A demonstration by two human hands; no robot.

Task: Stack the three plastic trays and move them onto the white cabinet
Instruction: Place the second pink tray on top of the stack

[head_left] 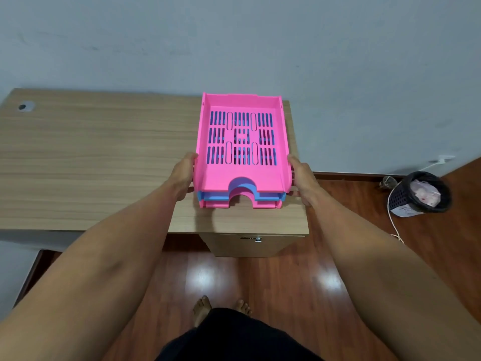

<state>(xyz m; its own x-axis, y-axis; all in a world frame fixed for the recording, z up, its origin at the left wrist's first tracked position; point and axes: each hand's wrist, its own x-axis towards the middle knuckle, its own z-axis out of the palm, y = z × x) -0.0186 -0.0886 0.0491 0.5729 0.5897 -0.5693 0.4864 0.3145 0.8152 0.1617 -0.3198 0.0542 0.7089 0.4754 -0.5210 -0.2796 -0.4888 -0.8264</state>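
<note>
While sitting nested one inside another, showing as three layers at the near edge: top pink tray uppermost, blue tray in the middle, bottom pink tray underneath. Resting, or hovering just above (cannot tell which), over the right end of the wooden desk, close to its near edge and above the drawer unit. Holding nothing inside the top tray: only its slotted floor, with blue showing through the slots. Lining up the arched cut-outs at the front of all three trays.

Clasping the stack's left side wall with the left hand, fingers curled round the edge and partly hidden behind the plastic. Gripping the right side wall with the right hand in the same way, fingers wrapped against the stacked rims. Reaching both bare forearms straight out from the body.

Standing well apart to the right on the reddish wood floor, a black mesh bin, containing crumpled pinkish-white material. Trailing past the bin, a white cable. Showing bare feet below the desk edge.
</note>
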